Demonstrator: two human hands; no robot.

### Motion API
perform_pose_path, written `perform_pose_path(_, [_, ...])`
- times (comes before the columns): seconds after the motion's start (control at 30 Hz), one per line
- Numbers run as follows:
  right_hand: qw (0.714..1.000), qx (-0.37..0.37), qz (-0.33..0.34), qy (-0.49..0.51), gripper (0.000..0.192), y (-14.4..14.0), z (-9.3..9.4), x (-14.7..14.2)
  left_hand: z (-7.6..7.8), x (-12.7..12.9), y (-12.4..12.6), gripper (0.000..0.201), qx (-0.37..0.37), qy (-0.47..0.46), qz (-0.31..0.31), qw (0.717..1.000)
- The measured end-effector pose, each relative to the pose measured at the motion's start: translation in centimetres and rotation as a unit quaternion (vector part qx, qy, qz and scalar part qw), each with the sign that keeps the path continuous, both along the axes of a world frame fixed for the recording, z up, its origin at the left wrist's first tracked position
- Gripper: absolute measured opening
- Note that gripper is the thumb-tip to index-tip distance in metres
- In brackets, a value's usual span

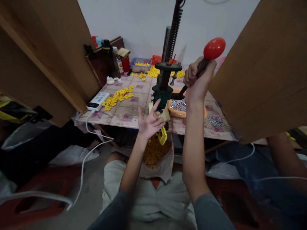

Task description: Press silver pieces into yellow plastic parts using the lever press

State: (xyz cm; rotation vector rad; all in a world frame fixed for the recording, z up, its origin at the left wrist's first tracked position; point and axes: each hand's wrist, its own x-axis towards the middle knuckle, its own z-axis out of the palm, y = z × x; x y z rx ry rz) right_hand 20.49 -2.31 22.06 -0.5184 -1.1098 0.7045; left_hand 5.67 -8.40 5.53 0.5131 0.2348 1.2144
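My right hand (199,79) is wrapped round the lever (201,68) of a green hand press (162,93), just below its red ball knob (214,49). In front of the press head, my left hand (150,123) is turned palm up with thumb and fingers apart. A yellow part (162,136) shows just below its fingers; whether they touch is unclear. Something small and yellow near the fingertips is too small to name. Beneath, between my knees, an open sack (168,163) holds many small yellow pieces (154,154).
Yellow flower-shaped pieces (118,96) lie left on the table (141,90), near a white power bank (98,101) with a cable. Behind the press stands a blue basket (140,67). An orange tray (177,113) holds small metal bits. Wooden boards flank both sides; other people sit beyond.
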Motion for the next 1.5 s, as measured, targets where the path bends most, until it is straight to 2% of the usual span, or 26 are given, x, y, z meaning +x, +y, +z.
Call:
perform_pose_path(0.17, [1.000, -0.027, 0.010, 0.006, 0.085, -0.1, 0.2, 0.0, 0.1, 0.0, -0.1, 0.088, -0.007, -0.010, -0.006, 1.000])
perform_pose_path(0.5, [1.000, 0.015, 0.024, 0.001, 0.085, 0.0, 0.1, 0.0, -0.1, 0.0, -0.2, 0.085, -0.012, -0.016, -0.008, 1.000])
perform_pose_path(0.9, [0.997, -0.079, -0.013, -0.014, 0.081, -1.0, 0.5, -0.2, -1.8, -0.1, 0.2, 0.090, -0.038, 0.006, -0.011, 0.999])
perform_pose_path(1.17, [1.000, -0.013, 0.010, 0.015, 0.079, -0.5, 0.2, -0.2, -2.6, -0.1, 0.1, 0.089, -0.041, -0.024, -0.006, 0.999])
perform_pose_path(1.4, [0.999, -0.035, -0.024, -0.005, 0.081, -0.4, 0.2, -0.2, -3.1, -0.2, -0.1, 0.088, -0.052, -0.028, -0.009, 0.998])
perform_pose_path(1.5, [1.000, -0.026, -0.017, -0.001, 0.083, -0.3, 0.2, -0.2, -3.3, -0.3, -0.2, 0.089, -0.048, -0.039, -0.019, 0.998])
